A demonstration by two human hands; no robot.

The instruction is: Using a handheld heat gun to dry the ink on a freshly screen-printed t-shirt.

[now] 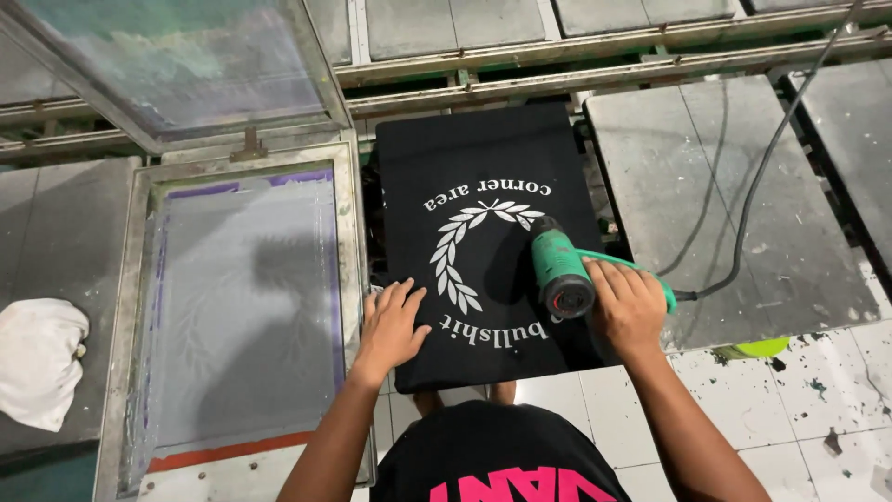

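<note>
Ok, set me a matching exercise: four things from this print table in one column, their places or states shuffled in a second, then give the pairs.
Things:
1. green heat gun
2. left hand
3. white cloth
4. screen frame

Places or states:
A. crumpled at the far left edge
B. lying flat beside the black shirt, on its left
C. held in the right hand, over the white print
D. flat on the shirt's lower left corner

Pairs: 1-C, 2-D, 3-A, 4-B
</note>
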